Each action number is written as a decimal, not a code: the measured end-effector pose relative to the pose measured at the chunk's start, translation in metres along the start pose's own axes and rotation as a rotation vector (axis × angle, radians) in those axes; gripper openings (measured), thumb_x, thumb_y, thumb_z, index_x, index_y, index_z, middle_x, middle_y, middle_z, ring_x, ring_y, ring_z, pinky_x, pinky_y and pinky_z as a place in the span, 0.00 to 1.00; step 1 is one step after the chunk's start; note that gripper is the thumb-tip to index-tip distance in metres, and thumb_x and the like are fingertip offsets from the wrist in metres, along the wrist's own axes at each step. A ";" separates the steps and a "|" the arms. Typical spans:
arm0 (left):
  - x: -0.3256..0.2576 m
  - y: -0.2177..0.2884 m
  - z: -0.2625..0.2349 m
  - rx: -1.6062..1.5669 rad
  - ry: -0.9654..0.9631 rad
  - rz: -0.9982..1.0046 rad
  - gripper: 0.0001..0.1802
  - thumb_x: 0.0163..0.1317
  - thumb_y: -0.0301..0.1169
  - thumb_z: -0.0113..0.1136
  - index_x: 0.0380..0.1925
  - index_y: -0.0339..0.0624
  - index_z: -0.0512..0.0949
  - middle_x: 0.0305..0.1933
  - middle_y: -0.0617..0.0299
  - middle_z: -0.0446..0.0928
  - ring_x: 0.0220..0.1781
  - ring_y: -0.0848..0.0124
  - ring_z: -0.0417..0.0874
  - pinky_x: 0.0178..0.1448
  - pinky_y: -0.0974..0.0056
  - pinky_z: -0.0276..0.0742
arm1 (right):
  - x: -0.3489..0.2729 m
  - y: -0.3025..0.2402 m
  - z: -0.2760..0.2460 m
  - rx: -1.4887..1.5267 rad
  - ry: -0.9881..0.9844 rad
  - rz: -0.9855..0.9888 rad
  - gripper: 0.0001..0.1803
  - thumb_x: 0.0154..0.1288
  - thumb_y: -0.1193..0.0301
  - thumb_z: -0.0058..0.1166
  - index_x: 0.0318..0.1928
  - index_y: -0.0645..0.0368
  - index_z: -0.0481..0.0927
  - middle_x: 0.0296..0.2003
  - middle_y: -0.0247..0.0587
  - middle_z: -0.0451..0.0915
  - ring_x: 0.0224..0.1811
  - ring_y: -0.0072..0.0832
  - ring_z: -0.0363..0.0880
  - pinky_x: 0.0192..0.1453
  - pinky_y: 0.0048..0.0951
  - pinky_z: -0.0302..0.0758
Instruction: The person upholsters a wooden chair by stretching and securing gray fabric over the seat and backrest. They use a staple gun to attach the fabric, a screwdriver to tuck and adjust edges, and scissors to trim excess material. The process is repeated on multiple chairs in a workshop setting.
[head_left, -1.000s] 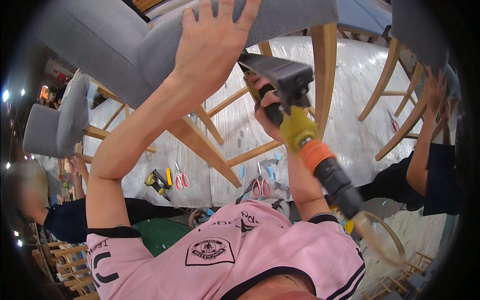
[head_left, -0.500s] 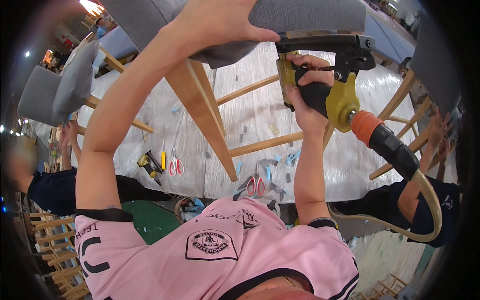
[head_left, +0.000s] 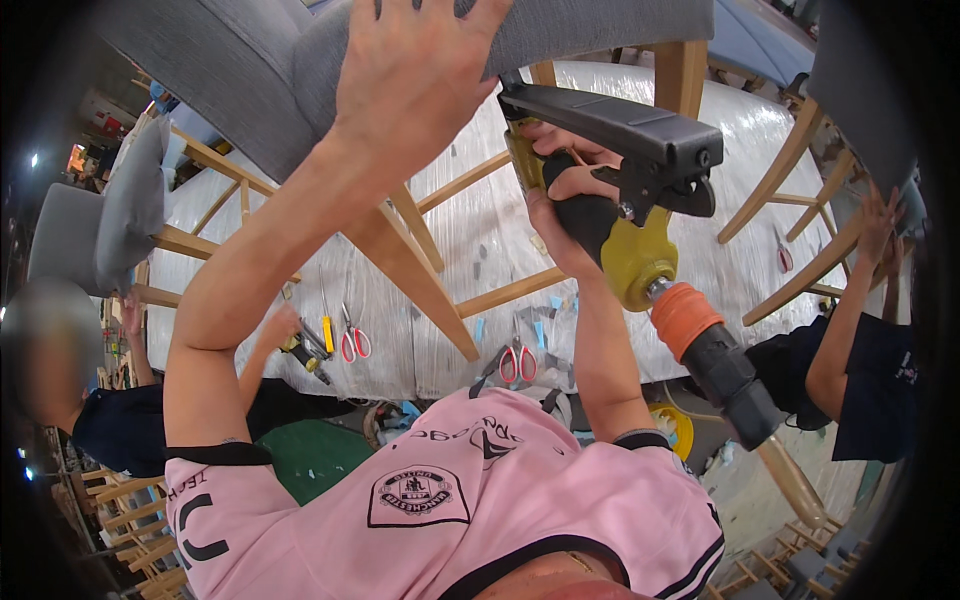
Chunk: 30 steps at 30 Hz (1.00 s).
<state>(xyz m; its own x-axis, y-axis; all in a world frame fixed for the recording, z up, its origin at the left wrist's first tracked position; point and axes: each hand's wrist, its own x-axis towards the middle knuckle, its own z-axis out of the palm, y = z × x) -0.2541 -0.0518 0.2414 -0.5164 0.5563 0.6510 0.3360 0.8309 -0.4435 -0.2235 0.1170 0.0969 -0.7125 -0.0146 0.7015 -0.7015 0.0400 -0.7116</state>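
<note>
Fingers spread, the left hand [head_left: 412,85] perhaps steadied the grey chair [head_left: 610,28] for the staple gun [head_left: 625,125] the right hand [head_left: 568,205] gripped, fingers curled.

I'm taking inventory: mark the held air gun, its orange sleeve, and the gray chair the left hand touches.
Air gun [head_left: 622,128], head view: black top bar.
Orange sleeve [head_left: 685,320], head view: its side.
Gray chair [head_left: 590,32], head view: upholstery.

Furniture workshop: air stapler [head_left: 618,128], chairs [head_left: 590,32]

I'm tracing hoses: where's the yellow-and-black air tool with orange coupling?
In the head view, right of centre, the air tool is in the right hand, below the grey fabric seat.
</note>
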 end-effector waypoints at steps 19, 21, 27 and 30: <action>0.033 -0.076 -0.039 -0.403 -0.469 -0.192 0.64 0.60 0.64 0.64 0.78 0.24 0.48 0.77 0.21 0.54 0.77 0.42 0.66 0.80 0.58 0.62 | -0.002 -0.015 0.004 0.118 0.052 0.042 0.17 0.46 0.87 0.61 0.36 0.55 0.76 0.48 0.43 0.81 0.51 0.38 0.83 0.60 0.40 0.78; 0.028 -0.078 -0.025 -0.473 -0.508 -0.159 0.63 0.60 0.65 0.64 0.77 0.24 0.51 0.76 0.24 0.58 0.77 0.42 0.68 0.80 0.56 0.64 | 0.009 -0.015 0.000 -0.041 -0.048 -0.220 0.20 0.49 0.90 0.60 0.39 0.55 0.72 0.52 0.45 0.78 0.60 0.44 0.83 0.71 0.50 0.74; 0.016 -0.051 -0.035 -0.234 -0.480 -0.080 0.54 0.58 0.56 0.70 0.74 0.30 0.60 0.67 0.33 0.71 0.70 0.45 0.74 0.73 0.50 0.68 | 0.011 -0.009 0.006 -0.042 -0.060 -0.240 0.20 0.51 0.89 0.60 0.39 0.54 0.71 0.53 0.47 0.77 0.62 0.46 0.82 0.72 0.51 0.74; -0.010 -0.040 -0.012 -0.064 -0.167 0.044 0.54 0.54 0.50 0.74 0.75 0.34 0.60 0.66 0.37 0.70 0.68 0.44 0.72 0.71 0.46 0.69 | 0.006 -0.007 0.010 0.043 -0.040 -0.279 0.19 0.51 0.89 0.60 0.39 0.54 0.71 0.53 0.47 0.78 0.62 0.46 0.81 0.72 0.50 0.73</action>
<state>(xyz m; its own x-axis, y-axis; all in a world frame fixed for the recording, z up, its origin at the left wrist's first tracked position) -0.2531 -0.0910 0.2600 -0.6219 0.5873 0.5180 0.4080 0.8076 -0.4258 -0.2234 0.1065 0.1055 -0.4914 -0.0587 0.8690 -0.8700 -0.0138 -0.4929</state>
